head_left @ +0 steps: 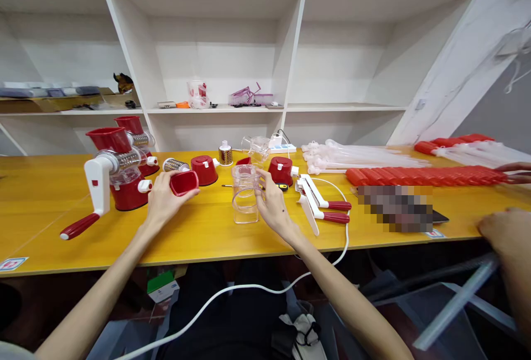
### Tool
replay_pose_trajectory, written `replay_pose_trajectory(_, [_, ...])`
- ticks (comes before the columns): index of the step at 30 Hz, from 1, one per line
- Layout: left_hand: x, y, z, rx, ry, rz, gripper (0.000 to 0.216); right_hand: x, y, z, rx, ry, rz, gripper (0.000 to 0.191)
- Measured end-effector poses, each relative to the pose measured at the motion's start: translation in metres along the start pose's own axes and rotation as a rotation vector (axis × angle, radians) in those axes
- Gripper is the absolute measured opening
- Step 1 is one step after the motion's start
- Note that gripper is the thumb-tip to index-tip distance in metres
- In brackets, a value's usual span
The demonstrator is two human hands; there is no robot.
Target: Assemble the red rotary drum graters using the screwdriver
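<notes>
My left hand [165, 197] is closed around a red hopper [185, 183], its opening tilted toward me. In my right hand [271, 199] is the edge of a clear plastic housing [244, 197], upright over the yellow table. Behind them are a red base [204, 170], a second red base [282, 171], a metal grater drum [175, 165] and another drum standing upright [225, 154]. An assembled rotary grater [118, 166] with a white crank and red handle stands left of my left hand. Two white cranks with red handles [321, 205] lie right of my right hand.
A white cable [346, 227] runs across the table and over its front edge. Bagged white parts [352, 155] and a row of red pieces [423, 175] lie at the right, near another person's hand [508, 233]. White shelves [232, 45] rise behind.
</notes>
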State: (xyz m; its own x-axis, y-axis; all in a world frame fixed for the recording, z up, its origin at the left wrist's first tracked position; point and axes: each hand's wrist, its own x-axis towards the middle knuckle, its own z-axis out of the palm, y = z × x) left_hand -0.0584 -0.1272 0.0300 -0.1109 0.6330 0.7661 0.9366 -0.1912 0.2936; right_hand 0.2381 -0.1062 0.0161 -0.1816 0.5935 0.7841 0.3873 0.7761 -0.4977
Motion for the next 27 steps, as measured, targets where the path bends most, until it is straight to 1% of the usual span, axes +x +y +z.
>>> replay_pose_trajectory(3, [-0.022, 0.025, -0.008, -0.086, 0.03, 0.282, 0.064, -0.003, -0.003, 0.001, -0.005, -0.027, 0.022, 0.056])
replay_pose_trajectory(5, [-0.032, 0.037, -0.008, -0.108, 0.048, 0.408, 0.064, -0.004, -0.007, 0.0, -0.031, -0.051, 0.051, 0.054])
replay_pose_trajectory(7, [-0.037, 0.043, -0.005, -0.119, 0.062, 0.48, 0.065, -0.004, -0.01, 0.0, -0.082, -0.073, 0.084, 0.052])
replay_pose_trajectory(10, [-0.039, 0.043, -0.002, -0.136, 0.071, 0.527, 0.068, -0.004, -0.014, -0.001, -0.151, -0.092, 0.108, 0.048])
replay_pose_trajectory(12, [-0.039, 0.041, -0.001, -0.144, 0.073, 0.522, 0.069, -0.003, -0.016, -0.004, -0.157, -0.12, 0.108, 0.049])
replay_pose_trajectory(14, [-0.04, 0.04, -0.001, -0.153, 0.05, 0.501, 0.068, -0.001, -0.019, -0.013, -0.125, -0.205, 0.076, 0.056])
replay_pose_trajectory(17, [-0.041, 0.042, 0.001, -0.164, -0.021, 0.421, 0.065, 0.004, -0.023, -0.042, -0.032, -0.409, -0.022, 0.072])
replay_pose_trajectory(18, [-0.041, 0.042, 0.002, -0.163, -0.043, 0.381, 0.063, 0.006, -0.023, -0.054, -0.006, -0.448, -0.033, 0.074])
replay_pose_trajectory(19, [-0.04, 0.042, 0.004, -0.161, -0.064, 0.337, 0.062, 0.009, -0.024, -0.066, 0.003, -0.457, -0.021, 0.07])
replay_pose_trajectory(20, [-0.04, 0.041, 0.005, -0.16, -0.089, 0.295, 0.06, 0.013, -0.023, -0.076, -0.02, -0.451, -0.007, 0.062])
replay_pose_trajectory(21, [-0.039, 0.039, 0.006, -0.161, -0.12, 0.256, 0.059, 0.017, -0.022, -0.083, -0.101, -0.431, 0.01, 0.047])
replay_pose_trajectory(22, [-0.038, 0.038, 0.007, -0.164, -0.156, 0.225, 0.058, 0.022, -0.019, -0.088, -0.239, -0.427, 0.028, 0.035])
replay_pose_trajectory(23, [-0.037, 0.035, 0.007, -0.168, -0.193, 0.199, 0.058, 0.026, -0.016, -0.09, -0.406, -0.458, 0.045, 0.03])
replay_pose_trajectory(24, [-0.036, 0.033, 0.008, -0.171, -0.225, 0.176, 0.057, 0.031, -0.012, -0.088, -0.565, -0.506, 0.06, 0.03])
replay_pose_trajectory(25, [-0.036, 0.031, 0.008, -0.173, -0.256, 0.153, 0.057, 0.036, -0.007, -0.084, -0.677, -0.566, 0.072, 0.03])
replay_pose_trajectory(27, [-0.035, 0.029, 0.008, -0.173, -0.308, 0.104, 0.058, 0.045, 0.003, -0.07, -0.769, -0.664, 0.082, 0.024])
